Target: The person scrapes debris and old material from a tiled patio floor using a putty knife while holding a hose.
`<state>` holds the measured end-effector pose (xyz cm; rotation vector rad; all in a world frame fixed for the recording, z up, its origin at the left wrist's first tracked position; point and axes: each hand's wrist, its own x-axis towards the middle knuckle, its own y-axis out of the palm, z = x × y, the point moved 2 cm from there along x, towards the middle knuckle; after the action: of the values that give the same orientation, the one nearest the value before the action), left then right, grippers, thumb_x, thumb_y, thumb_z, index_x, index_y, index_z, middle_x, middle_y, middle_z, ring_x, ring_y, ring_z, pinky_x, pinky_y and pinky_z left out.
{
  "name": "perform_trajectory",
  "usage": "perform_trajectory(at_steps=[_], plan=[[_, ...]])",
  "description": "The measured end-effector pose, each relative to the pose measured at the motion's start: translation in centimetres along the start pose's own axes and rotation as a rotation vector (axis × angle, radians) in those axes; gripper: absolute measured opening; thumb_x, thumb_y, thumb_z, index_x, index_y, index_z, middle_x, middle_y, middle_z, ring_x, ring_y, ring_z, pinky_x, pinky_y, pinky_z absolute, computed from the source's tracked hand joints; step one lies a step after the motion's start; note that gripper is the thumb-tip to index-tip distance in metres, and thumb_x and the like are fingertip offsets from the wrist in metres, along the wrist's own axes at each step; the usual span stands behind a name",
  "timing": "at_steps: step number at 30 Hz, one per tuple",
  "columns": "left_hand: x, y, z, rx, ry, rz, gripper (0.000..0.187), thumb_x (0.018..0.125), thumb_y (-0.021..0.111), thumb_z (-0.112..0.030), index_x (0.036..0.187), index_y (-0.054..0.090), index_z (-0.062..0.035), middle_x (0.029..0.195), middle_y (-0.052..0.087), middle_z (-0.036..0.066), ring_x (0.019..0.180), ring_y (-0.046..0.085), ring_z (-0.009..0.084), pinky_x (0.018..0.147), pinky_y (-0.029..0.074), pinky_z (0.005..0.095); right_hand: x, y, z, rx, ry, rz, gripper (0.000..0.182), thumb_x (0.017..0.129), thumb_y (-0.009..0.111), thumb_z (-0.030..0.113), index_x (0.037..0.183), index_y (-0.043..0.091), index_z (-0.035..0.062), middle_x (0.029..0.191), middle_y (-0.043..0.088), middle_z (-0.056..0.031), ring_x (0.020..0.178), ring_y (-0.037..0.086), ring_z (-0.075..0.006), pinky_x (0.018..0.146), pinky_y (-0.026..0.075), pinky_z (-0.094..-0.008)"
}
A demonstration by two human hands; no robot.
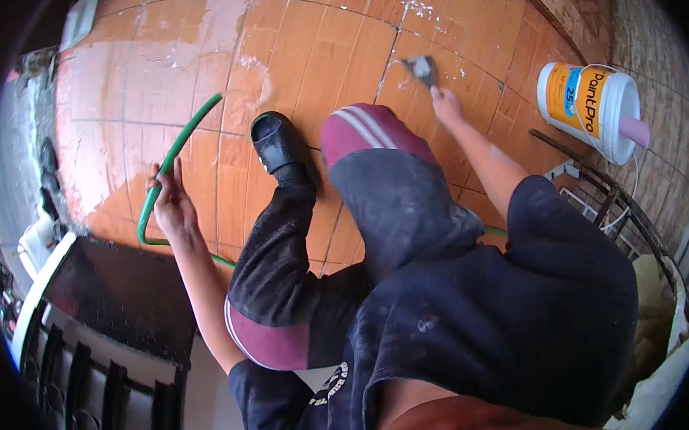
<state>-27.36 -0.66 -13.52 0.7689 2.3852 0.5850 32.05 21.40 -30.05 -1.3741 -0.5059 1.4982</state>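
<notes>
My left hand [172,199] is closed around a green hose [176,146], whose free end points up and right over the wet orange tiles [150,77]. In my right hand [448,104] is the handle of a scraper [423,71], its blade at the tiles near a grout line. White residue shows on the blade and in spots on the floor around it. The hose bends below my left hand and runs behind my legs.
A white bucket [611,107] with an orange label lies tilted at the right, a pink object sticking out. Below it is a metal rack [612,193]. My black shoe [272,145] rests mid-floor. A dark railing [97,391] stands at the lower left.
</notes>
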Motion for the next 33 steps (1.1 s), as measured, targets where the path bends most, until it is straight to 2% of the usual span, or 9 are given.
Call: perform_trajectory(at_steps=[5, 13, 15, 20, 23, 26, 30, 31, 33], plan=[[7.1, 5.0, 9.2, -0.022, -0.041, 0.060, 0.013, 0.086, 0.063, 0.007, 0.087, 0.060, -0.0063, 0.113, 0.059, 0.010, 0.113, 0.057, 0.0294, 0.108, 0.041, 0.0577, 11.7, -3.7, 7.7, 0.055, 0.023, -0.098, 0.052, 0.095, 0.044, 0.045, 0.094, 0.068, 0.0000, 0.100, 0.066, -0.0271, 0.099, 0.062, -0.0438, 0.086, 0.048, -0.0501], [9.5, 8.8, 13.8, -0.064, -0.173, 0.028, 0.018, 0.088, 0.056, 0.013, 0.083, 0.052, -0.0039, 0.111, 0.058, 0.014, 0.113, 0.057, 0.0311, 0.108, 0.043, 0.0554, 6.7, -0.7, 4.6, -0.024, 0.137, 0.067, 0.054, 0.094, 0.046, 0.048, 0.095, 0.068, -0.0013, 0.098, 0.066, -0.0264, 0.097, 0.063, -0.0419, 0.085, 0.048, -0.0483], [9.5, 8.6, 14.1, -0.093, -0.177, 0.047, 0.018, 0.088, 0.055, 0.013, 0.085, 0.051, -0.0037, 0.112, 0.058, 0.014, 0.113, 0.057, 0.0317, 0.108, 0.043, 0.0556, 11.6, -2.9, 9.5, 0.063, -0.017, -0.034, 0.057, 0.096, 0.048, 0.051, 0.073, 0.061, 0.0004, 0.063, 0.056, -0.0085, 0.064, 0.054, -0.0205, 0.064, 0.044, -0.0404], [8.5, 10.1, 15.2, -0.042, -0.211, 0.076, 0.019, 0.088, 0.055, 0.014, 0.086, 0.048, -0.0037, 0.114, 0.056, 0.015, 0.115, 0.057, 0.0336, 0.109, 0.042, 0.0557, 19.8, -4.2, 16.2, -0.001, -0.023, -0.076, 0.055, 0.097, 0.046, 0.048, 0.076, 0.062, -0.0008, 0.065, 0.060, -0.0140, 0.060, 0.058, -0.0301, 0.063, 0.045, -0.0463], [8.1, 11.1, 15.2, -0.022, -0.251, 0.072, 0.020, 0.088, 0.055, 0.014, 0.086, 0.046, -0.0042, 0.113, 0.057, 0.014, 0.118, 0.055, 0.0377, 0.110, 0.040, 0.0556, 7.7, -2.9, 13.6, -0.032, -0.124, 0.064, 0.049, 0.099, 0.042, 0.039, 0.088, 0.065, -0.0028, 0.093, 0.064, -0.0292, 0.090, 0.063, -0.0456, 0.077, 0.048, -0.0521], [8.6, 11.8, 15.0, -0.100, -0.238, 0.082, 0.020, 0.088, 0.055, 0.013, 0.087, 0.046, -0.0042, 0.113, 0.057, 0.013, 0.117, 0.055, 0.0381, 0.110, 0.039, 0.0559, 1.3, -0.4, 8.7, 0.026, -0.047, 0.135, 0.049, 0.098, 0.043, 0.042, 0.089, 0.066, -0.0005, 0.086, 0.066, -0.0245, 0.084, 0.064, -0.0400, 0.076, 0.048, -0.0471], [9.3, 11.2, 15.2, -0.035, -0.210, 0.067, 0.020, 0.087, 0.055, 0.014, 0.085, 0.046, -0.0044, 0.114, 0.057, 0.013, 0.121, 0.053, 0.0397, 0.109, 0.041, 0.0562, 12.8, -2.8, 15.0, -0.073, -0.215, 0.078, 0.052, 0.098, 0.044, 0.045, 0.083, 0.066, 0.0001, 0.082, 0.067, -0.0218, 0.080, 0.065, -0.0354, 0.072, 0.048, -0.0447], [9.5, 10.9, 15.5, -0.025, -0.201, 0.061, 0.021, 0.086, 0.055, 0.015, 0.083, 0.047, -0.0039, 0.114, 0.057, 0.014, 0.122, 0.052, 0.0404, 0.109, 0.041, 0.0562, 15.4, -3.5, 17.9, -0.057, -0.165, 0.134, 0.051, 0.095, 0.046, 0.043, 0.096, 0.067, -0.0039, 0.099, 0.065, -0.0300, 0.099, 0.063, -0.0435, 0.086, 0.049, -0.0493], [9.4, 10.6, 15.3, -0.047, -0.198, 0.059, 0.021, 0.086, 0.055, 0.016, 0.082, 0.048, -0.0039, 0.113, 0.058, 0.014, 0.122, 0.051, 0.0402, 0.109, 0.041, 0.0561, 14.8, -1.3, 19.9, -0.065, -0.113, 0.117, 0.051, 0.094, 0.047, 0.043, 0.098, 0.067, -0.0041, 0.102, 0.065, -0.0300, 0.102, 0.062, -0.0438, 0.088, 0.049, -0.0491]])
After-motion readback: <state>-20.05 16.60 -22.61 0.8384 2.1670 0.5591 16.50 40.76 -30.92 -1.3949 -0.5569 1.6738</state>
